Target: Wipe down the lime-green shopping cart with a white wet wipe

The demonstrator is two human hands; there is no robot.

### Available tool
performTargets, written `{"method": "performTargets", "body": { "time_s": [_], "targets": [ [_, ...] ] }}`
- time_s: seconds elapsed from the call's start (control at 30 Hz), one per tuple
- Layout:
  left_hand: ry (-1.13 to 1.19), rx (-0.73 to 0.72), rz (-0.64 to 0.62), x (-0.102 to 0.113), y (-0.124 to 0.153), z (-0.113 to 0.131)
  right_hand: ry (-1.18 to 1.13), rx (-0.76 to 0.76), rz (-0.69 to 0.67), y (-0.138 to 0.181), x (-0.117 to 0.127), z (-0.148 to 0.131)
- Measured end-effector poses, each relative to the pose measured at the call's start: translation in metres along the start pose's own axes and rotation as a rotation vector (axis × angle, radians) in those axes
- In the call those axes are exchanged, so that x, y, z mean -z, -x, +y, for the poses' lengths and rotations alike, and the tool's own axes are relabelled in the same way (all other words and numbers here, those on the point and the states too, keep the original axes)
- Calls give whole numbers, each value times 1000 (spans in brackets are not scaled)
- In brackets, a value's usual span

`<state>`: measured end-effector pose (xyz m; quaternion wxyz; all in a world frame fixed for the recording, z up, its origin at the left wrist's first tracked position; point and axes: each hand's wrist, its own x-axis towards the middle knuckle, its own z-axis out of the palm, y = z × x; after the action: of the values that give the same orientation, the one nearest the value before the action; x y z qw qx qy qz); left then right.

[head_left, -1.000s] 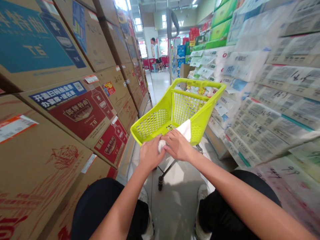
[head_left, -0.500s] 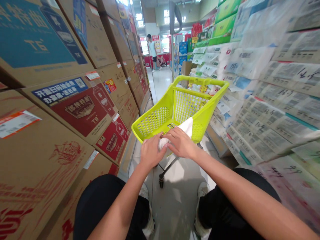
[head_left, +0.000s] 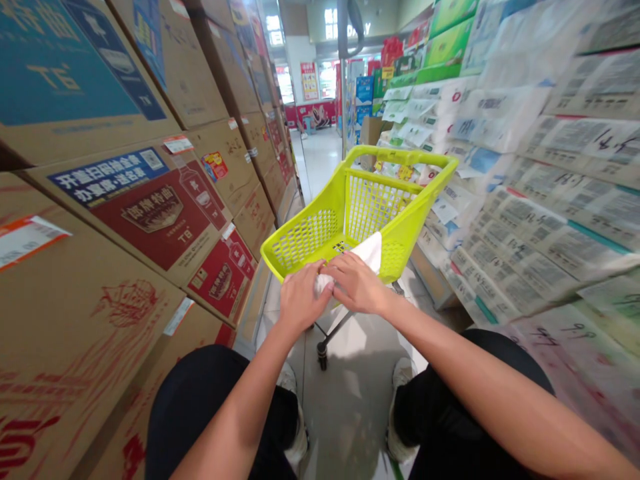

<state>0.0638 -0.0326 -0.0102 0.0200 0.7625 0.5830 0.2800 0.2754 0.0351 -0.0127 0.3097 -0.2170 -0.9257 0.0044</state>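
A lime-green plastic shopping cart (head_left: 320,233) stands in a narrow shop aisle right in front of me. A white cloth (head_left: 369,252) lies over the cart's near rim. My left hand (head_left: 303,297) and my right hand (head_left: 357,283) rest side by side on that rim, both closed over the cloth. The cart's basket looks empty apart from the cloth. My knees in black trousers show at the bottom.
Stacked brown cartons (head_left: 150,207) with red and blue labels wall the left side. Shelves of white wrapped paper packs (head_left: 540,200) line the right. The tiled aisle floor (head_left: 320,153) runs ahead to a bright shop area with red displays.
The view has moved slightly forward along the aisle with the cart. A person who stood at the far end of the aisle is no longer in sight. My hands stay on the rim.
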Motion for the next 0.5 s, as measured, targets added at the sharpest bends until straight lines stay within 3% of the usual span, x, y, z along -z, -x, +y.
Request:
{"method": "performTargets", "body": {
  "time_s": [0.07, 0.17, 0.23, 0.3, 0.4, 0.5],
  "targets": [
    [-5, -13, -30, 4, 0, -4, -5, -12, -34, 0, 12, 18],
    [-59, -30, -92, 7, -1, -7, 187, -204, -18, 10, 48, 75],
    [-137, -47, -138, 6, -2, -7, 303, -297, 54, 19, 69, 110],
    [-211, -64, -186, 5, -5, -7, 369, -359, 136, 23, 77, 126],
    [-244, -69, -222, 8, -9, -13, 381, -376, 150, 19, 65, 109],
    [-235, -67, -235, 21, -14, -29, 266, -228, 55, 10, 40, 71]
  ]
}}
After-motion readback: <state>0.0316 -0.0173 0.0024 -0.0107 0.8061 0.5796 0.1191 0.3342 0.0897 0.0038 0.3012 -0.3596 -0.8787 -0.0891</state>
